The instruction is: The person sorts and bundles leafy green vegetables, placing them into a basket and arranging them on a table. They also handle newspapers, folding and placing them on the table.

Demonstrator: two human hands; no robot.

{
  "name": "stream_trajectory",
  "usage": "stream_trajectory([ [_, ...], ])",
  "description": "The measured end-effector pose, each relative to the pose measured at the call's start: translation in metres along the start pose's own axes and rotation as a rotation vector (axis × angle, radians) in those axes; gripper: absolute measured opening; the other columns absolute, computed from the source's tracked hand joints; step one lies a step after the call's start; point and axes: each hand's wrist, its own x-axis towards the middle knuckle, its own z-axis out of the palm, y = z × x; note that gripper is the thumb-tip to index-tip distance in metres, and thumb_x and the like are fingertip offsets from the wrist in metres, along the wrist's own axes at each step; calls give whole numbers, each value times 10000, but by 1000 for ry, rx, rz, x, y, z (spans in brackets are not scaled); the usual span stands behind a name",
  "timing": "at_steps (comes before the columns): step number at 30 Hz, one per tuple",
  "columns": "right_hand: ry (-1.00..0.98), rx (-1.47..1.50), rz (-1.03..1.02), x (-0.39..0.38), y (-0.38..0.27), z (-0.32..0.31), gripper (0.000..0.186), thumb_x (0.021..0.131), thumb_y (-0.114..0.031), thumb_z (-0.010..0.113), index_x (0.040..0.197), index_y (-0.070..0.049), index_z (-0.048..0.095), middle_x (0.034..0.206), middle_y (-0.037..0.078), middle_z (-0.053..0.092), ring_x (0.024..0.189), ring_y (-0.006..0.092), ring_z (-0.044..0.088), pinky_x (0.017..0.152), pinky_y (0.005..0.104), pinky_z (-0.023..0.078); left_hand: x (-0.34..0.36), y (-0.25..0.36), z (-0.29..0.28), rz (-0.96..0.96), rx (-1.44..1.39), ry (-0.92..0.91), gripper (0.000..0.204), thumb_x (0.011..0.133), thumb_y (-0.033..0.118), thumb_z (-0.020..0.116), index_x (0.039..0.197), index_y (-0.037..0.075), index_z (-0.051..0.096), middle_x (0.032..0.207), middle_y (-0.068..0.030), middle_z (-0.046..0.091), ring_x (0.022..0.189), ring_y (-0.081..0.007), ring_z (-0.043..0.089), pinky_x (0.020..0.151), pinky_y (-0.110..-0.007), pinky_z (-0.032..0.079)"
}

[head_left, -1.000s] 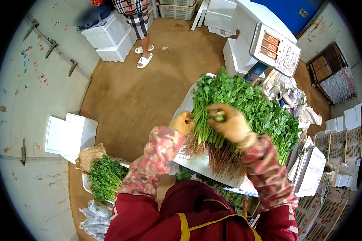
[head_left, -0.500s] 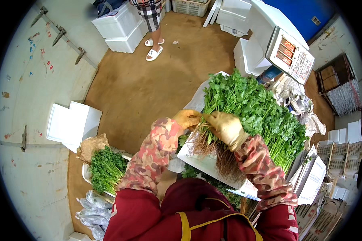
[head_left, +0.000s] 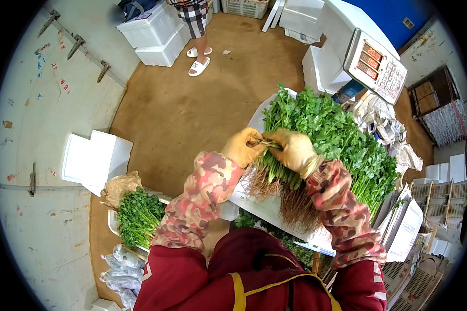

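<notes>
A large heap of leafy green herbs (head_left: 327, 129), much like coriander or celery, lies on a white-covered surface with its brown roots (head_left: 298, 207) toward me. Over its near left edge, both my gloved hands meet fingertip to fingertip. My left hand (head_left: 242, 147) is closed in a pinch on a thin pale-brown strand (head_left: 265, 142). The strand's other end sits in the closed fingers of my right hand (head_left: 294, 152), just above the stems. Whether the strand is a stalk or a tie, I cannot tell.
An electronic scale display (head_left: 374, 66) rises behind the heap. More herbs (head_left: 140, 217) fill a white crate at left, beside plastic-wrapped bundles (head_left: 123, 272). White foam boxes (head_left: 106, 155) stand on the floor. Another person's legs (head_left: 201, 46) are at the far side.
Both hands have risen slightly away from me. My left hand has turned, its fingers now curled into a pinch, and the strand shows between the hands. The herb heap looks about the same.
</notes>
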Motion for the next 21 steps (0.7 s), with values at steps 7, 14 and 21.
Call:
stream_trajectory([
  [7, 18, 207, 130, -5, 5, -1, 300, 749, -108, 707, 1045, -84, 672, 973, 136, 668, 869, 313, 653, 758, 362, 528, 0, 4, -3, -129, -138, 86, 233, 935, 160, 599, 1121, 21, 597, 836, -25, 616, 698, -93, 571, 627, -219, 469],
  [14, 47, 149, 144, -11, 7, 1, 439, 769, -137, 699, 1199, -98, 615, 1093, 152, 661, 961, 312, 658, 809, 354, 531, -2, 14, 4, -282, -186, -129, 319, 958, 198, 586, 1165, -44, 562, 916, -89, 657, 705, -119, 607, 613, -245, 495],
  [21, 195, 185, 188, -21, 3, -3, 355, 795, -122, 693, 1146, -123, 638, 1005, 119, 675, 847, 264, 671, 748, 335, 543, -2, -11, -4, -320, -259, -128, 342, 918, 62, 605, 1222, -65, 512, 875, -132, 669, 724, -163, 658, 618, -265, 523],
])
